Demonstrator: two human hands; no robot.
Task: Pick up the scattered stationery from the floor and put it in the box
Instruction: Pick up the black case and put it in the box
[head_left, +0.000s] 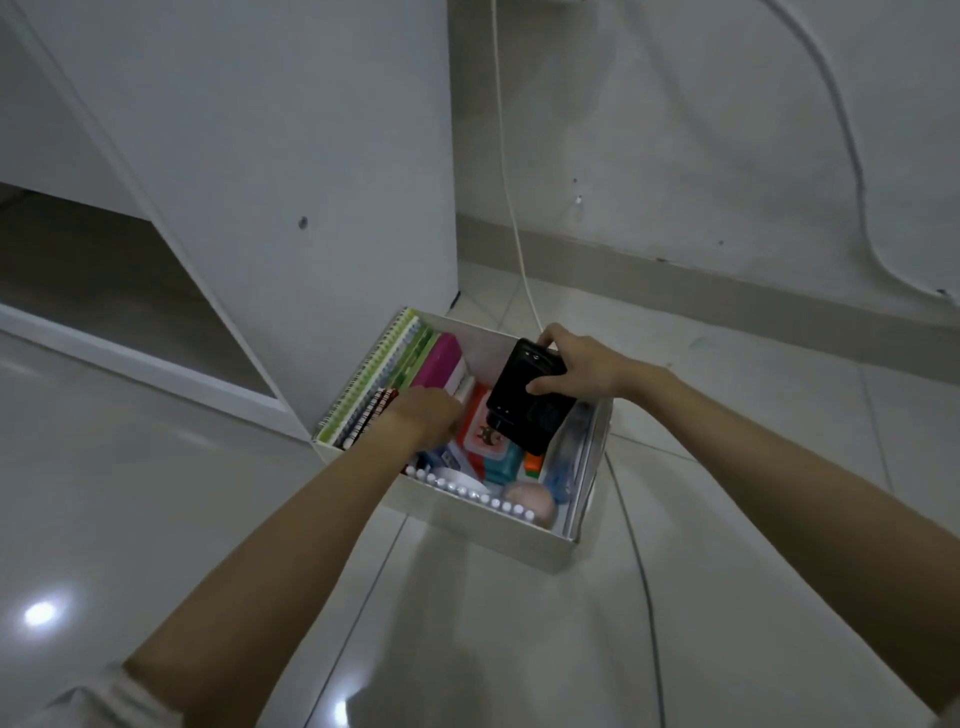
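A white box (483, 530) stands on the tiled floor against a white cabinet. Inside it, spiral notebooks (363, 384) stand along the left wall beside a pink case (439, 366). A red and teal pack (491, 441) and other small items lie on the bottom. My right hand (582, 364) grips a flat black device (530, 397), perhaps a calculator, tilted above the box's middle. My left hand (428, 415) reaches down into the box next to the pink case; its fingers are hidden, so whether it holds anything cannot be told.
The white cabinet (291, 156) rises right behind the box. A white cable (511, 208) hangs down the wall to the floor behind the box. A dark cable (644, 571) runs along the floor to the right of the box. Glossy tiles surround it.
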